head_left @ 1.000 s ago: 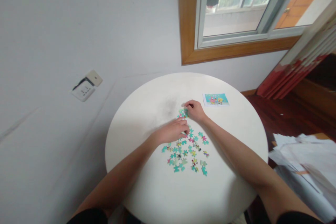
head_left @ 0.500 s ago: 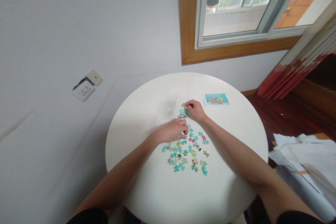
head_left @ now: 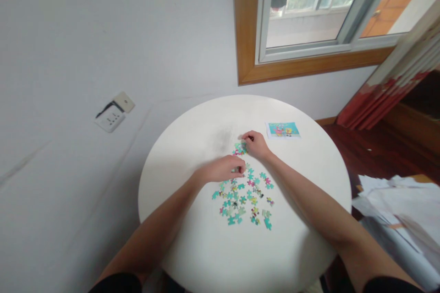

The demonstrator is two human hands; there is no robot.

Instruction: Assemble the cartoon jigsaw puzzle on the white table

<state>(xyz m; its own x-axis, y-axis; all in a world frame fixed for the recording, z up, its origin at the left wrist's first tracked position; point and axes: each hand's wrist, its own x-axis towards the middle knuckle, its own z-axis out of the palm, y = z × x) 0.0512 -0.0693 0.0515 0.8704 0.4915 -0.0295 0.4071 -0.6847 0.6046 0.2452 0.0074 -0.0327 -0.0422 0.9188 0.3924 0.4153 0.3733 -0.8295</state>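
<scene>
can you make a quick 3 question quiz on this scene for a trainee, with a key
1. True or false: the picture card lies farther right than the right hand.
2. Multiple choice: how do most of the puzzle pieces lie? a) stacked in one pile; b) scattered on the white table; c) lined up in one straight row.
3. Short answer: which hand is farther from the window?

Key: 1 true; 2 b; 3 the left hand.
</scene>
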